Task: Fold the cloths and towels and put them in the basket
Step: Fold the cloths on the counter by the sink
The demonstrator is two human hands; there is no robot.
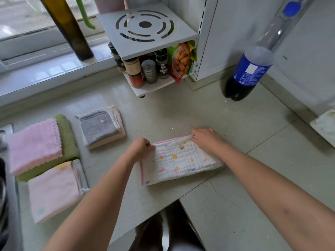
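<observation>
On the counter (181, 109), just in front of the spice rack (150, 51), we have a white cloth (181, 160) with small coloured prints and a pink edge, folded into a long rectangle and lying flat. Our left hand (140, 147) pinches its far left corner, fingers curled on the pink trim. Our right hand (208, 140) sits on the far right corner, fingers bent down onto the edge; we cannot tell whether it is gripping or only pressing there.

Left of the rack and nearer to us lie the folded piles. A grey cloth (99, 128) rests on a pink one, closest to the rack. Further left a pink towel (34, 145) lies on a green towel (68, 140). Nearer to us than those, a pale pink cloth (54, 191) lies flat, touching the green towel's near edge.

Right of the rack a cola bottle (248, 69) with a blue label stands on the counter. Left of the rack a dark bottle (70, 29) stands on the window sill.

No basket shows in this head view.
</observation>
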